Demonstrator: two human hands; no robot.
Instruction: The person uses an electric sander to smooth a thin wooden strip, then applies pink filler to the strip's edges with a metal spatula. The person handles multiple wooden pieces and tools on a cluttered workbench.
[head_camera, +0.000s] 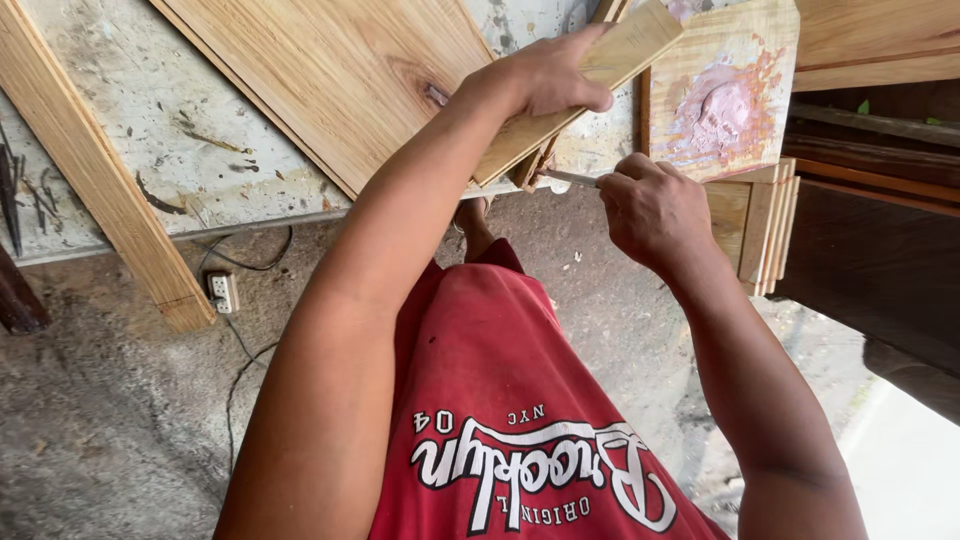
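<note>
Wood strip, tilted over the desk edge at far centre, is gripped by the left hand to steady it while the right hand, clenched, grasps a thin metal blade beneath, near a pink-smeared board.

Pale matt wooden strip (grain visible), thin metal blade.

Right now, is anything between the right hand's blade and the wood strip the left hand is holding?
Nothing visible. The left hand grips the wood strip from above, well up from its lower end. The right hand holds a thin metal blade whose tip sits right at that lower end, with no object between.
</note>
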